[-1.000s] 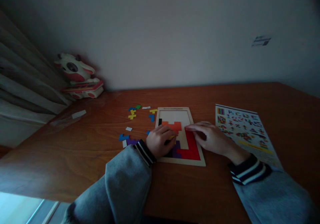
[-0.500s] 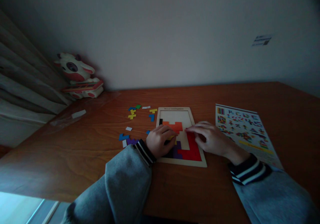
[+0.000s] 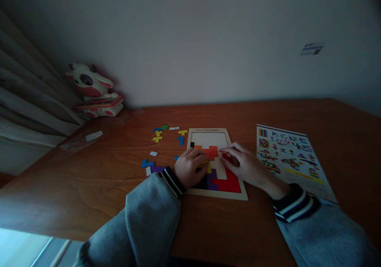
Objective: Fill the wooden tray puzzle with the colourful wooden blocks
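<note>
A wooden puzzle board (image 3: pixel 218 196) lies on the table under both hands, partly filled with flat coloured pieces. My left hand (image 3: pixel 190 167) rests on its left side, its thumb and bent fingers closed about a yellow puzzle piece (image 3: pixel 209 168). Over the right side, my right hand (image 3: pixel 242 164) pinches with thumb and fingers at the upper end of a red puzzle piece (image 3: pixel 230 184); the exact contact is hard to see. Orange pieces (image 3: pixel 212 152) lie above the fingers, a purple piece (image 3: pixel 212 181) below. The hands cover part of the layout.
Loose blue (image 3: pixel 147 163), yellow (image 3: pixel 157 139) and other small pieces lie left of the board. A printed pattern sheet (image 3: pixel 293 156) is at the right. Back left, a toy cow (image 3: pixel 93 86) stands by the wall and curtain (image 3: pixel 26 84).
My right hand has moved slightly left, its fingers drawing closer together. The board has shifted a little to the right and toward me. My left hand stays almost still.
</note>
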Demonstrator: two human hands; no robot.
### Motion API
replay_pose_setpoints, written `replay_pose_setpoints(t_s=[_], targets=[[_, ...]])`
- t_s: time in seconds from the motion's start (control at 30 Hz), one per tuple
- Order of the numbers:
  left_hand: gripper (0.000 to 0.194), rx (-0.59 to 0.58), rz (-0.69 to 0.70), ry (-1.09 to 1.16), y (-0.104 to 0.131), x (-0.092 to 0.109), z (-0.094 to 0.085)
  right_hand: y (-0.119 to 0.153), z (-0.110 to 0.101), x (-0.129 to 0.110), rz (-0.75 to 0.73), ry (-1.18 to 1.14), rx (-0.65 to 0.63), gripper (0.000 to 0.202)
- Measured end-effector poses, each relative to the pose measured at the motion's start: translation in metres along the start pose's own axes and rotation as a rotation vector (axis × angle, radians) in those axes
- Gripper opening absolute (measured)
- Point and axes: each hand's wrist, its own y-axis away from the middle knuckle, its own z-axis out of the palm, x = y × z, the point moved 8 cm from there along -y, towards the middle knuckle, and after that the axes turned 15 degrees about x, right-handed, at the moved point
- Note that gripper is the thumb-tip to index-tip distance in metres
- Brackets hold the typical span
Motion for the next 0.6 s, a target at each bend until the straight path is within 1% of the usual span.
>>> replay_pose_setpoints(t_s=[0.13,0.27,0.43,0.6], targets=[[0.017,0.008,-0.050,-0.062,0.000,-0.005,-0.001,0.002,0.006,0.001,0.032,0.028,-0.037,0.026],[0.019,-0.010,-0.087,-0.115,0.001,-0.010,0.001,0.003,0.007,0.002,0.063,0.025,-0.061,0.026],[0.020,-0.051,-0.092,-0.127,0.004,-0.012,0.004,0.002,0.006,0.001,0.061,0.032,-0.056,0.023],[0.023,-0.070,-0.055,-0.093,0.004,-0.011,0.005,0.001,0.006,0.002,0.072,0.007,-0.035,0.017]])
